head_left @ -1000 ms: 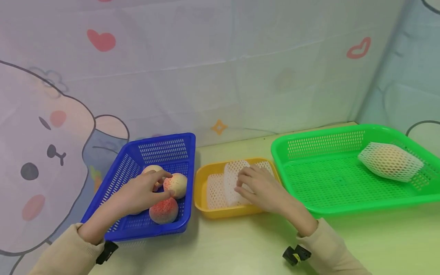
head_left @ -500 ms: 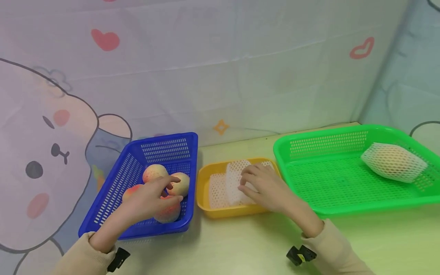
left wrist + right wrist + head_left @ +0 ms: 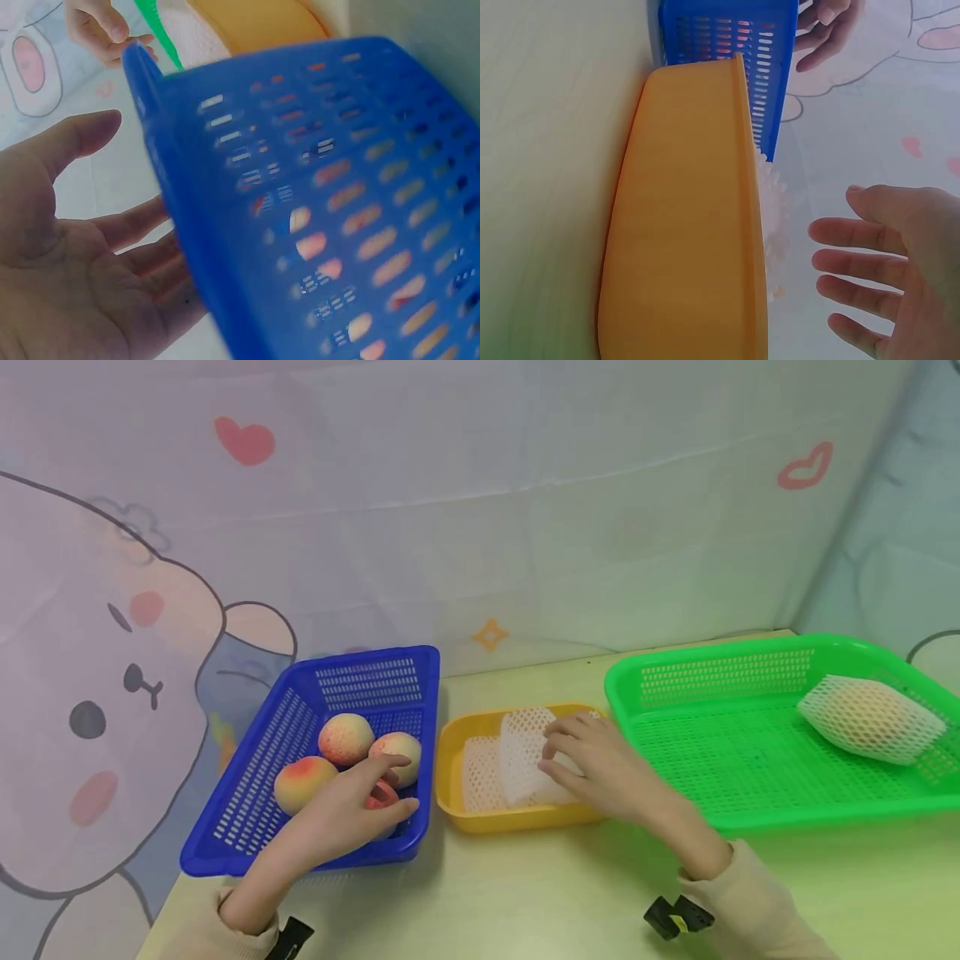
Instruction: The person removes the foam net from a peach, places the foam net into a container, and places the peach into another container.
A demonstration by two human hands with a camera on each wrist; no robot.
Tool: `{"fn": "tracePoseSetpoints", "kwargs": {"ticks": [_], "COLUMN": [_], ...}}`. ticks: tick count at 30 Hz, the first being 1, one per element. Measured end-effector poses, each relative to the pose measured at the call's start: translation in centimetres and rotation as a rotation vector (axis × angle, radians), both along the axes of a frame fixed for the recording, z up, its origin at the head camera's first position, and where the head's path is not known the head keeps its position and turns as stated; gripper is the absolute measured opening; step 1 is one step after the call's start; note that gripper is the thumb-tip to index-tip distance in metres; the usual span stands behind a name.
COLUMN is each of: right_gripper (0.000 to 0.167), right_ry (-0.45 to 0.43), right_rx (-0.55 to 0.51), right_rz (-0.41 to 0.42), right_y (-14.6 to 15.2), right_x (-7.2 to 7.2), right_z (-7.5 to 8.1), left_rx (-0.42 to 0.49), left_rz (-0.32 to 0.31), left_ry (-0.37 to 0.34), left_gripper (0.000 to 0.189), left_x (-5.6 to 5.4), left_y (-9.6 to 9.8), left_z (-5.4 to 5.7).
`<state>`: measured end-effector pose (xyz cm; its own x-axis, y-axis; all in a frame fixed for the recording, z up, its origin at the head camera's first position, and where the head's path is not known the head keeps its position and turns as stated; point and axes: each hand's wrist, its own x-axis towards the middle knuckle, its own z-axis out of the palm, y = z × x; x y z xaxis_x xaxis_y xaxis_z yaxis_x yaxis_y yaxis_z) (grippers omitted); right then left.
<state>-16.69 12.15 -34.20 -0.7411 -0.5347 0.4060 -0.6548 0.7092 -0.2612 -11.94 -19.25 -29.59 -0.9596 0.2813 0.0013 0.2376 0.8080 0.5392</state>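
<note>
My left hand (image 3: 345,814) hovers over the front of a blue basket (image 3: 429,710), thumb and fingers spread above a red peach (image 3: 384,795) that it partly hides. Two pale peaches, one at the back (image 3: 347,740) and one by the right wall (image 3: 399,752), and an orange-yellow peach (image 3: 302,783) lie around it. In the left wrist view, the fingers reach past the basket rim with the palm bare. Over a yellow tray (image 3: 450,760), my right hand (image 3: 596,764) hangs with loosely bent fingers, close above white foam net sleeves (image 3: 525,747). The right wrist view shows its fingers holding nothing.
A large green basket (image 3: 720,818) stands to the right of the tray, holding a fruit in a foam net (image 3: 870,718). All three containers sit on a pale table (image 3: 510,885) before a printed cloth backdrop (image 3: 540,543).
My left hand has moved right and toward the front, from beside the pale peach to over the red one, uncovering the other peaches. My right hand stays above the tray. The head view shifts slightly.
</note>
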Motion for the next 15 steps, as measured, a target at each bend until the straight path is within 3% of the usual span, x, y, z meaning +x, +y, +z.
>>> {"fn": "tracePoseSetpoints", "kwargs": {"ticks": [7,15], "right_gripper": [0.015,0.013], "right_ry": [0.015,0.031], "right_rx": [0.014,0.026], "right_rz": [-0.008,-0.017], "right_y": [0.9,1.7], "right_x": [0.2,0.6], "right_z": [0.3,0.4], "left_rx": [0.002,0.084], "left_rz": [0.043,0.025], "left_ry": [-0.027,0.022], "left_gripper": [0.055,0.06], "left_x": [0.4,0.5], "left_y": [0.7,1.2], "left_z": [-1.0,-2.1]}}
